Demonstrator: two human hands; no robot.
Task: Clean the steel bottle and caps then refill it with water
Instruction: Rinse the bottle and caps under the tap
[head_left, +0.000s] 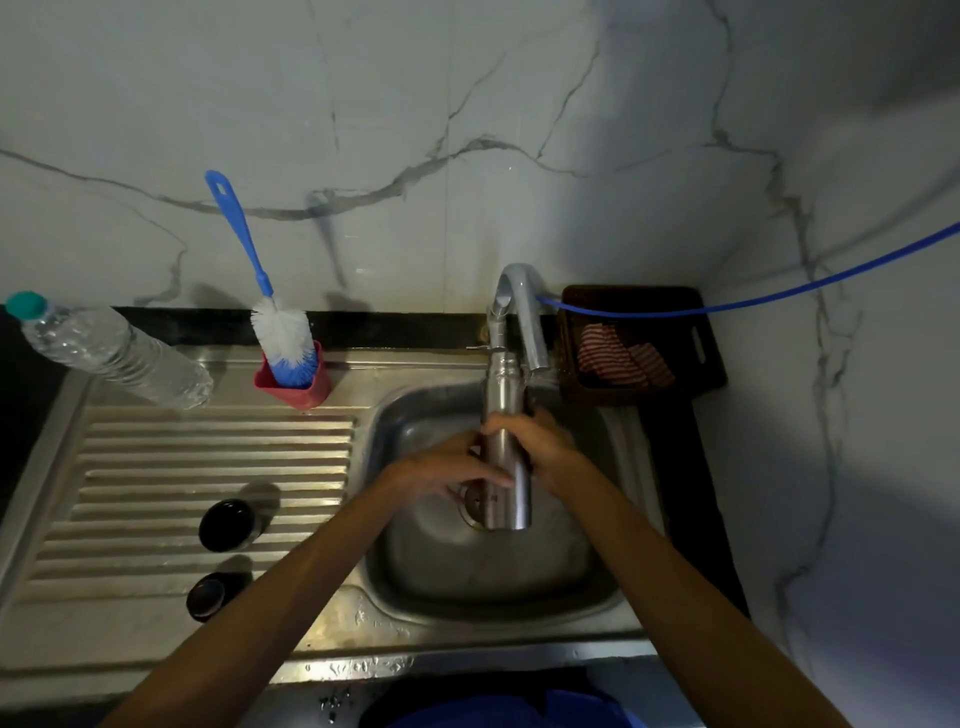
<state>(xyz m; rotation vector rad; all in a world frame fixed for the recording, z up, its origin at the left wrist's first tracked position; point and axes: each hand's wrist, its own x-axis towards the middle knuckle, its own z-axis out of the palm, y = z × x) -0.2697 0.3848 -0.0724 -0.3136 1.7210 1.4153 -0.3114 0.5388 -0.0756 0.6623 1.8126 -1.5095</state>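
The steel bottle (505, 415) stands upright over the sink basin (415, 551), its open neck just under the tap spout (537, 353). My right hand (535, 441) grips its middle from the right. My left hand (452, 467) lies against the bottle's left side, fingers stretched across its lower body. Two dark caps rest on the ribbed drainboard: the larger cap (228, 525) and the smaller cap (208, 597) nearer me. A blue-handled bottle brush (280, 332) stands in a red holder (296, 387) behind the drainboard.
A clear plastic water bottle (109, 353) with a green cap stands at the far left. A dark tray (644, 343) holding a striped cloth sits right of the tap. A blue hose (753, 299) runs from the tap to the right wall.
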